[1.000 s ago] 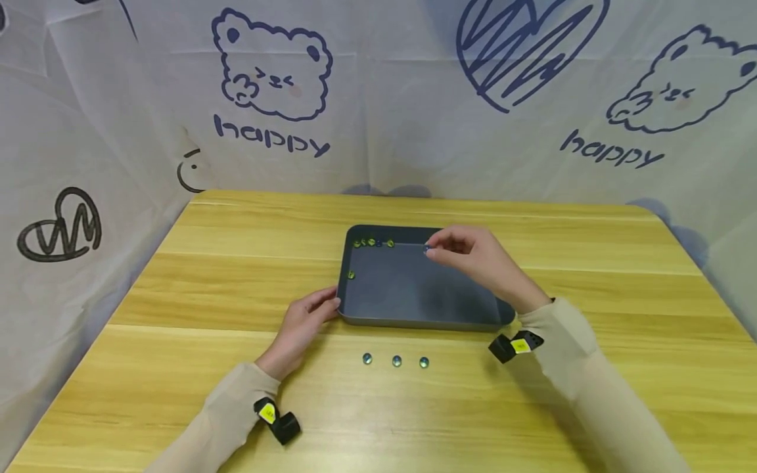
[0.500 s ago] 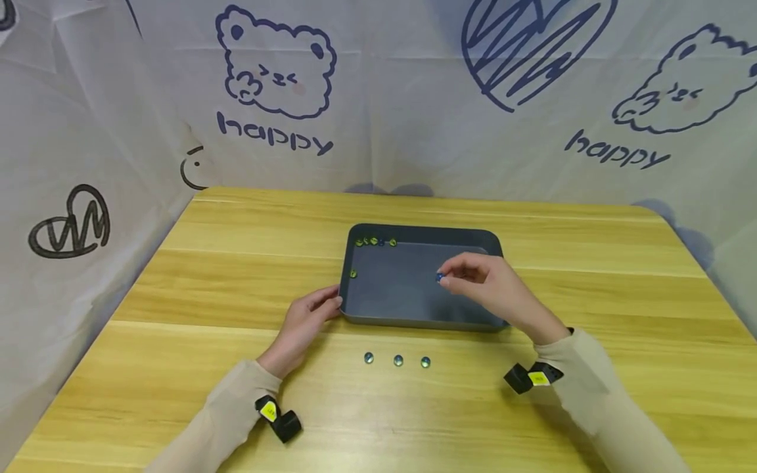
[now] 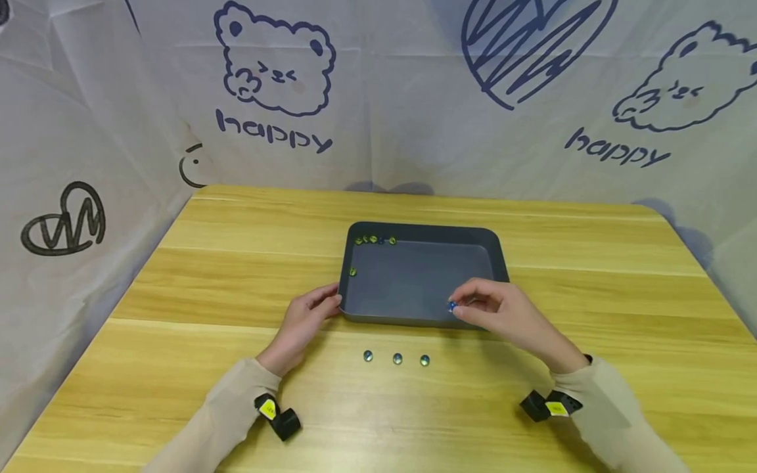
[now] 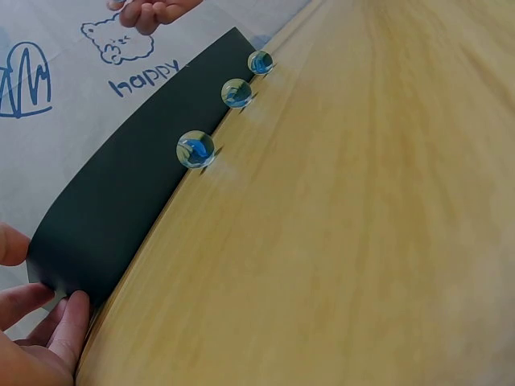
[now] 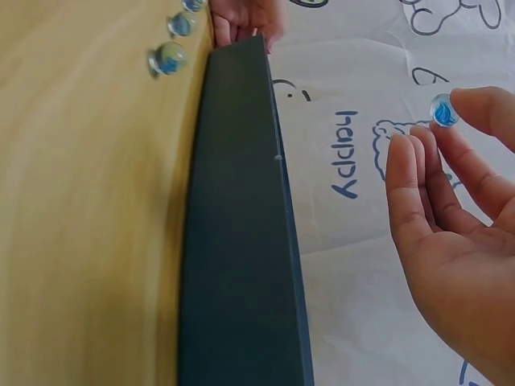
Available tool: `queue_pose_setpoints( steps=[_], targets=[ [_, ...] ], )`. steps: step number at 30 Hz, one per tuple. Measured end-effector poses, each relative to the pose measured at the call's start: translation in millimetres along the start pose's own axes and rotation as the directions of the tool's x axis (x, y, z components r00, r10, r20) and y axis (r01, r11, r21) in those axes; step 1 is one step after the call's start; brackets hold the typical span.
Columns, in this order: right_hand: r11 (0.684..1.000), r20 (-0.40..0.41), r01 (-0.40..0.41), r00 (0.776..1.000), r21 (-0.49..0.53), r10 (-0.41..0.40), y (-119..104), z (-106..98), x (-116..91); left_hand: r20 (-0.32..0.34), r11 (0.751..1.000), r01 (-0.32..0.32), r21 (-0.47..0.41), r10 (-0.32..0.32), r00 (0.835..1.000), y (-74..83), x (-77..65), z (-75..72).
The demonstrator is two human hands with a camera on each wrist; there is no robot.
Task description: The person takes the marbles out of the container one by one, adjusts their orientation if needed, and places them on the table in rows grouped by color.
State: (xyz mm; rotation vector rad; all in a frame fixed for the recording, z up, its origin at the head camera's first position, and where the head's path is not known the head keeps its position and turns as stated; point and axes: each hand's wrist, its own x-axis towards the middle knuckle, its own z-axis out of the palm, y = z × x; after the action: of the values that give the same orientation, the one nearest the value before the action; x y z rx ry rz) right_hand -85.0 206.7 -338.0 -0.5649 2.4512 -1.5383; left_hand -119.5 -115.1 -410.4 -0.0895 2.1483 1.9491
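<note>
My right hand (image 3: 508,315) pinches a clear marble with a blue swirl (image 5: 444,110) between thumb and fingertip, above the front right part of the grey tray (image 3: 408,276). In the right wrist view the marble is well above the tray's rim, other fingers loosely bent. My left hand (image 3: 301,325) holds the tray at its front left corner, thumb and fingers on its wall in the left wrist view. Three clear marbles with blue inside lie in a row on the table before the tray: a left one (image 3: 368,355), a middle one (image 3: 397,359) and a right one (image 3: 424,360).
Inside the tray, several yellow-green marbles and a dark blue marble (image 3: 381,240) line the back left edge. A single yellow-green marble (image 3: 353,271) sits by the left wall. The wooden table (image 3: 236,263) backs onto a white cloth (image 3: 390,144) with drawings.
My right hand has drawn back from the tray's rear wall toward its front right, still pinching the blue marble. The left hand and the three marbles in front have stayed put.
</note>
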Motion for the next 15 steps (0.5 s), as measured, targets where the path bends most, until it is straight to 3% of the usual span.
queue_pose_setpoints(
  steps=[15],
  targets=[
    [0.981, 0.067, 0.184, 0.98, 0.056, -0.188, 17, 4, -24, -0.003, 1.0, -0.006, 0.004, 0.006, 1.0, -0.2, 0.7, -0.2]
  ],
)
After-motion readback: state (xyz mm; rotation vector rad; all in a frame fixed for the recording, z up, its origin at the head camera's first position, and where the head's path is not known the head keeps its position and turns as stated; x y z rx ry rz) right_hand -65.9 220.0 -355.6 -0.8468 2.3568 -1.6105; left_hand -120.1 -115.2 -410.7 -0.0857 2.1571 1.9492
